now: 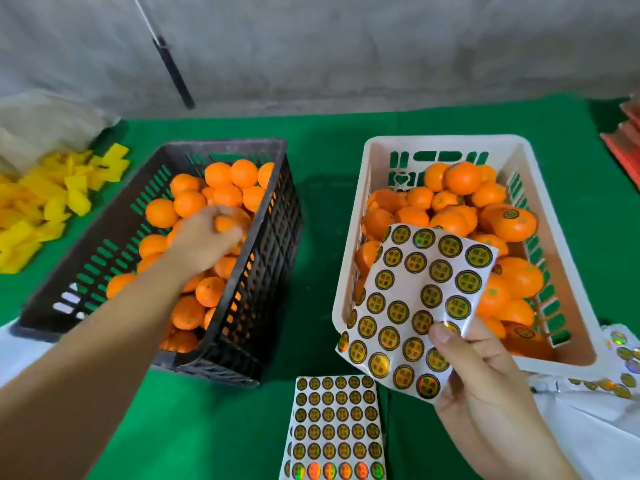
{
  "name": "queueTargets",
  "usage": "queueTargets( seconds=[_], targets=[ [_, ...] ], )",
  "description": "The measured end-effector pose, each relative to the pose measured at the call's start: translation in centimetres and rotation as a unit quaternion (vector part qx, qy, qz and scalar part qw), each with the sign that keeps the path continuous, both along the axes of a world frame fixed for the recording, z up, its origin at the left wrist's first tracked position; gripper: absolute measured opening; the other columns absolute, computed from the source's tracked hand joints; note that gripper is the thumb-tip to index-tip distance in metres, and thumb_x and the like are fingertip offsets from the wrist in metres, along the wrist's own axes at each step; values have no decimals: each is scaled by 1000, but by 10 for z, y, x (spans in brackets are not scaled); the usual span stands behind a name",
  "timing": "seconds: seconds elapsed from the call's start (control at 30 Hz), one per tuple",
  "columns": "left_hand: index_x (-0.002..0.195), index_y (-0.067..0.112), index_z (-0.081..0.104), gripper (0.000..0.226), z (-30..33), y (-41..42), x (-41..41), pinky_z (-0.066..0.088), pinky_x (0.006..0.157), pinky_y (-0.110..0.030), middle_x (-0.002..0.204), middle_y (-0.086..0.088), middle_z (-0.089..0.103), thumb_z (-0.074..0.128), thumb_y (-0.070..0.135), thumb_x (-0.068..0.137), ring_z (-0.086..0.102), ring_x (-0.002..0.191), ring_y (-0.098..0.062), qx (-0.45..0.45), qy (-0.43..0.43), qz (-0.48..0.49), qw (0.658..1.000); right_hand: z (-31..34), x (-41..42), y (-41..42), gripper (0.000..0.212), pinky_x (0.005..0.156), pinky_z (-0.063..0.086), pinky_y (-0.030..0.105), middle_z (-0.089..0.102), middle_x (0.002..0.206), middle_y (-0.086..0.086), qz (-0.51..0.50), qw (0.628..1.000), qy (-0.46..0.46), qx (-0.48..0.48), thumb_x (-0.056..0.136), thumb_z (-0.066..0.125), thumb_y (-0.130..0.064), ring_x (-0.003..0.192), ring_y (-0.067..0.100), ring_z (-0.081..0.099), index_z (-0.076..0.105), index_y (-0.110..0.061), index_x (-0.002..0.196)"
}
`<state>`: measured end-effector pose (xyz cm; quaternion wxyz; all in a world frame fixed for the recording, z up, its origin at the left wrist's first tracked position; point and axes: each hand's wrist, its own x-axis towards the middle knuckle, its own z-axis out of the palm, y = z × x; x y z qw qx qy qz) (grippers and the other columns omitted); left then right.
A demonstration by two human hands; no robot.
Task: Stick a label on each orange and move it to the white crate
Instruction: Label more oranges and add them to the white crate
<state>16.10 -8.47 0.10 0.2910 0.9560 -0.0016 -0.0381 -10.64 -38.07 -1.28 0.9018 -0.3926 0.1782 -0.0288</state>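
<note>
Bare green cloth (322, 216) runs between black crate (270, 258) and white crate (349, 271), sticker sheet (337, 427) nearest

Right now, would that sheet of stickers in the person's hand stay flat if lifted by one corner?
Probably not. The sticker sheet, pinched by the right hand at its near end, already curls, so it looks thin and floppy. It likely weighs little.

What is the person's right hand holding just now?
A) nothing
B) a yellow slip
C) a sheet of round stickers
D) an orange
C: the right hand pinches a curled sticker sheet in front of the white crate, while the left hand reaches among oranges in the black crate.
</note>
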Motion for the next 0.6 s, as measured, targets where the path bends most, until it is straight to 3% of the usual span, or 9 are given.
queueTargets(
  seconds=[0.07,0.17,0.3,0.37,0.43,0.5,0.53,0.6],
  targets=[
    [126,32,64,43,28,-8,-28,62,78,-42,117,-3,69,72,37,85,69,103,-30,-232,-21,107,967,-1,-3,-1,44,96,51,64,73,131,15,-8,999,3,-40,84,67,-12,118,42,69,74,-20,127],
    [132,40,63,66,53,-25,-85,63,62,-39,130,9,70,78,44,68,76,97,-30,-450,104,24,887,12,-5,2,42,102,53,64,73,130,15,8,998,-12,-66,82,69,-11,120,36,70,76,-22,122],
    [149,34,50,102,52,-58,-158,61,54,-38,142,-2,65,98,45,60,75,89,-43,-505,330,-143,784,23,-9,-6,41,92,61,56,74,127,18,31,992,-45,-112,81,77,-10,116,37,72,76,-20,121],
    [147,23,54,84,47,-70,-184,60,58,-35,138,-16,66,89,40,72,72,93,-39,-510,366,-182,757,27,-12,-11,40,88,64,50,75,125,16,30,988,-47,-144,85,71,-11,114,35,73,75,-24,123],
    [133,17,65,59,44,-80,-202,59,62,-34,127,-20,69,76,35,77,71,95,-36,-512,343,-181,766,27,-15,-15,52,87,64,39,77,118,-1,10,972,-25,-235,84,74,-17,114,20,71,67,-33,133],
    [118,23,72,48,41,-85,-213,60,69,-35,119,-12,74,77,41,74,73,98,-33,-481,296,-151,811,23,-19,-16,68,89,57,23,71,114,-18,-41,929,4,-369,88,80,-17,109,4,65,50,-41,144],
    [116,26,72,45,37,-86,-217,61,74,-37,118,-7,75,78,42,74,73,101,-31,-455,274,-142,835,21,-21,-15,70,96,51,23,63,126,-17,-72,887,3,-456,90,81,-19,113,4,60,44,-40,146],
    [116,27,71,37,34,-87,-226,63,84,-38,119,-2,75,77,37,81,72,108,-28,-433,247,-143,855,19,-26,-10,60,110,34,19,46,138,-2,-140,754,-59,-639,94,78,-31,127,13,46,47,-30,145]
  ],
)
